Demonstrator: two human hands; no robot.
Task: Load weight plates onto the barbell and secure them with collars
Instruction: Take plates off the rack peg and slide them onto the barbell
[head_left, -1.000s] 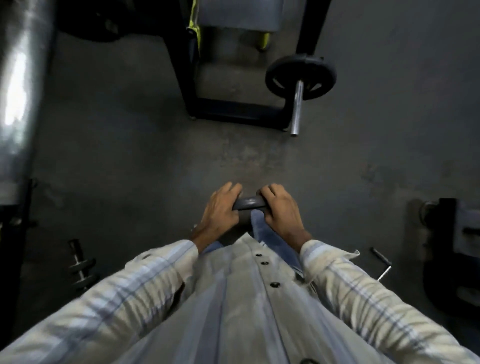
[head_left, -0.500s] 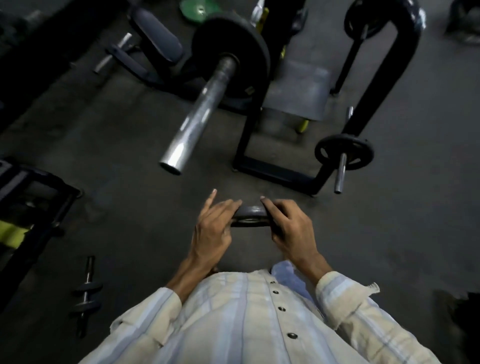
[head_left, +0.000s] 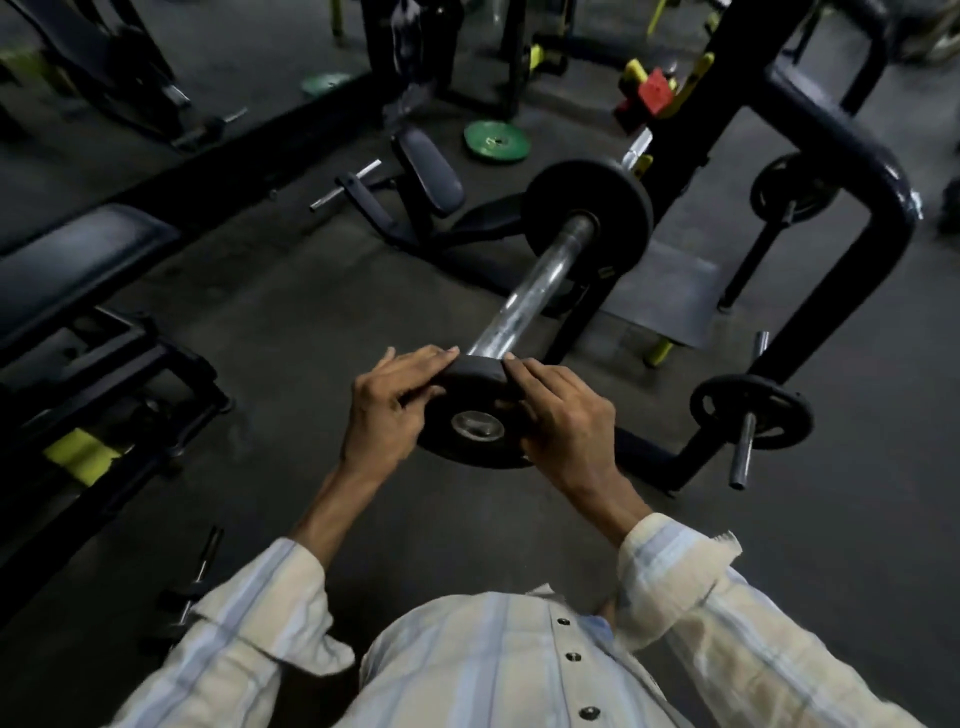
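We hold the small weight plate (head_left: 470, 415) at the barbell sleeve (head_left: 540, 288) tip, left hand (head_left: 387, 410) and right hand (head_left: 563, 415) each with a grip curled round its rim. It looks dense, rigid, smooth-edged; opposite rim holds suit it.

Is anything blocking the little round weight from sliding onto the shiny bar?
Nothing visible blocks it. Both hands, left and right, hold the small plate at the bar's near end; the sleeve is bare up to the big plate.
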